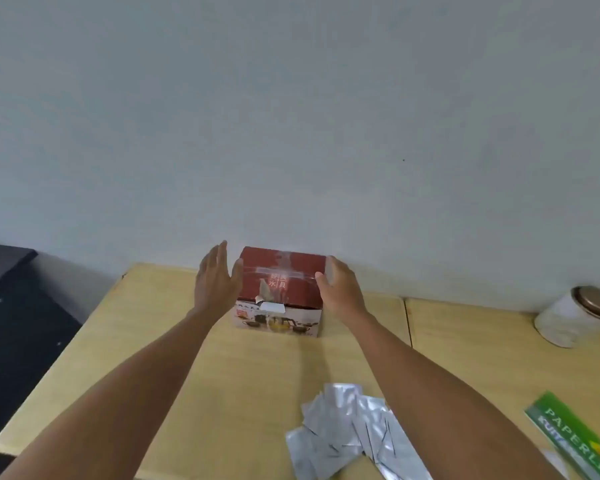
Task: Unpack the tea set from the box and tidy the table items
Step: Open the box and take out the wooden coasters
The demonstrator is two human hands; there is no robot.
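A red tea set box [280, 289] stands closed and taped at the back of the pale wooden table [174, 344], close to the wall. Its front face shows a picture of a teapot and cups. My left hand [215, 280] is beside the box's left side, fingers spread, thumb near the top edge. My right hand [340, 285] is at the box's right side, fingers curved round the top right corner and touching it. A heap of several silver foil sachets [347, 431] lies on the near part of the table, between my forearms.
A white tin with a brown lid [575, 317] lies on its side at the right, by the wall. A green paper package [575, 438] sits at the near right edge. A dark cabinet [11, 306] stands left of the table.
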